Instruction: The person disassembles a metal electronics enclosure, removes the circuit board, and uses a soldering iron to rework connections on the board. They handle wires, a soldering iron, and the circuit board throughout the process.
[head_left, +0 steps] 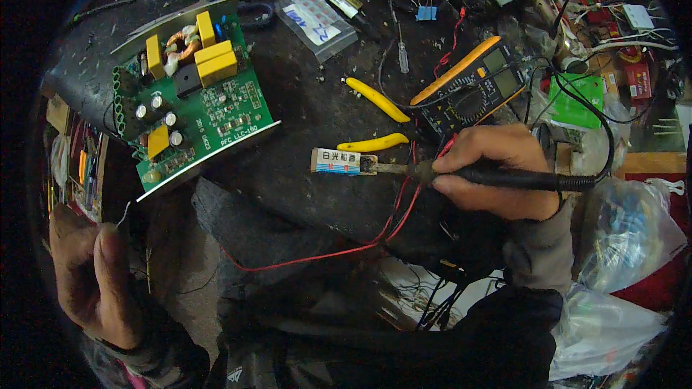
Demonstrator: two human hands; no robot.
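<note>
My right hand (497,169) grips a soldering iron (522,177) by its black handle, pointing it left. Its metal tip meets the dark end of a small white and blue box (336,161) on the bench. Between the thumb and finger of my left hand (101,266), a thin silvery wire (126,211) sticks up, probably solder. That hand is just below the lower left corner of a green circuit board (249,101) with yellow blocks, capacitors and a copper coil; a metal strip runs along its near edge.
Yellow-handled pliers (376,99) lie beyond the small box. An orange and black multimeter (477,86) stands beside my right hand, with red leads (317,263) trailing across. A small screwdriver (403,57) and a plastic bag (317,25) lie farther back. Tangled cables crowd the right side.
</note>
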